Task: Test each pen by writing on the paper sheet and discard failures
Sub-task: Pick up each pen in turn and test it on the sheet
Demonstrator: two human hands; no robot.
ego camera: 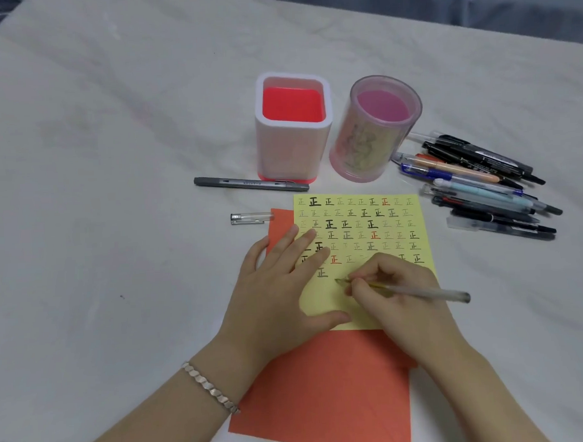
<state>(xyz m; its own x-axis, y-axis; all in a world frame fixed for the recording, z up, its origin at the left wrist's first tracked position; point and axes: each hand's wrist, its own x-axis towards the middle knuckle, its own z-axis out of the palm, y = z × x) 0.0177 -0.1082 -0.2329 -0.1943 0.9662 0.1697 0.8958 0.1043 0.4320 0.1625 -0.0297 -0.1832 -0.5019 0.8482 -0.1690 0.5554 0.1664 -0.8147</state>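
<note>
White wrinkled cloth covers the desk (114, 161). At its centre lies a square yellow sheet (360, 224), rows of inked characters across it, atop smooth orange paper (324, 386). The left hand (273, 288) lies flat, fingers straight, pressing the sheet's 9 o'clock edge. The right hand (397, 293) pinches a slim clear pen (433, 293), its tip on the sheet near 6 o'clock. At 12 o'clock stand a square cup (293, 130) and a round clear cup (373, 130). Loose pens (482, 185) heap at 2 o'clock.

A white cloth (114, 161) carries a square holder (293, 147), a round holder (367, 144), a grey pen (251, 183), a clear cap (251, 218), an orange sheet (324, 386) and a pen pile (482, 185).
</note>
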